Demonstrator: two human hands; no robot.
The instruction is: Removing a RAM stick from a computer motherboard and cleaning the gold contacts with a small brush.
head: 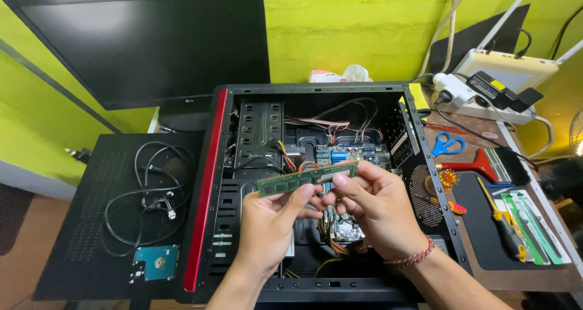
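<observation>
We hold the green memory module (306, 177) level above the open computer case (214, 182), left hand (273, 219) pinching one end, right hand (370, 204) the other. Best we grip only its edges, clear of the contacts.

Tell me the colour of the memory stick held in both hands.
Green, with dark chips along it; the memory stick shows best in the head view, the only one.

A long, thin green memory module (306, 178) with dark chips along its face hangs level, slightly tilted up to the right, above the open black computer case (425, 182).
</observation>
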